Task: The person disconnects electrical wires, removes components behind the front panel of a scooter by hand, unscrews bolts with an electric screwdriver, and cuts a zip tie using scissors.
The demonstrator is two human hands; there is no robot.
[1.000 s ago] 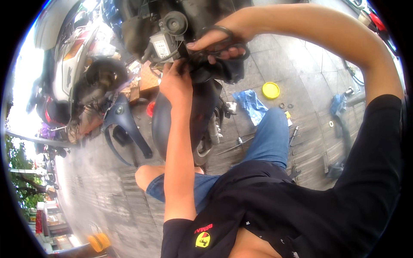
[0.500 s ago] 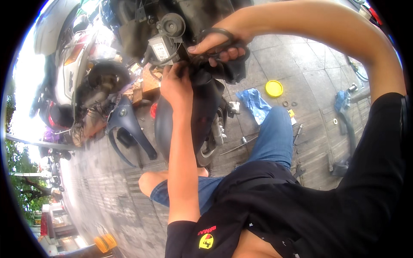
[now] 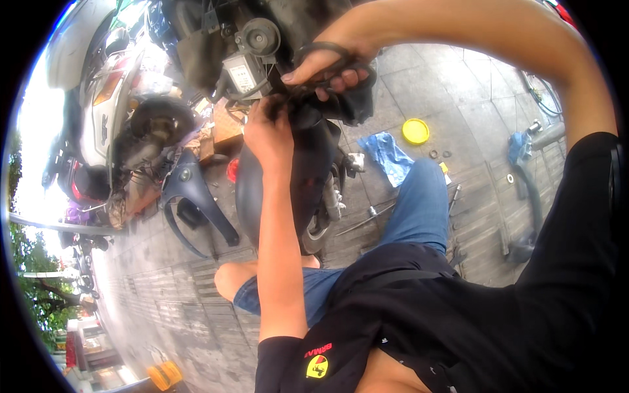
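My right hand point(image 3: 331, 69) reaches in from the upper right, its fingers curled round a black looped piece point(image 3: 325, 46), a cable or a handle, I cannot tell which. Its thumb points toward my left hand point(image 3: 268, 128), whose fingers are bent together among dark parts; what they grip is hidden. Both hands are at the front of a partly stripped scooter, just above its dark front fender point(image 3: 288, 187). Over the left fingers sits a metal box with a white label point(image 3: 242, 75), and above that a round horn point(image 3: 261, 37).
A dark body panel point(image 3: 200, 196) lies on the paving to the left, near a white scooter point(image 3: 98, 124). On the right are a blue cloth point(image 3: 386, 157), a yellow lid point(image 3: 415, 131), small rings point(image 3: 439, 154) and a dark pipe point(image 3: 534, 196). My knee point(image 3: 419, 190) is beside the wheel.
Both hands keep nearly the same place and grip. The view has shifted slightly, and my right elbow sits a touch higher in the picture.
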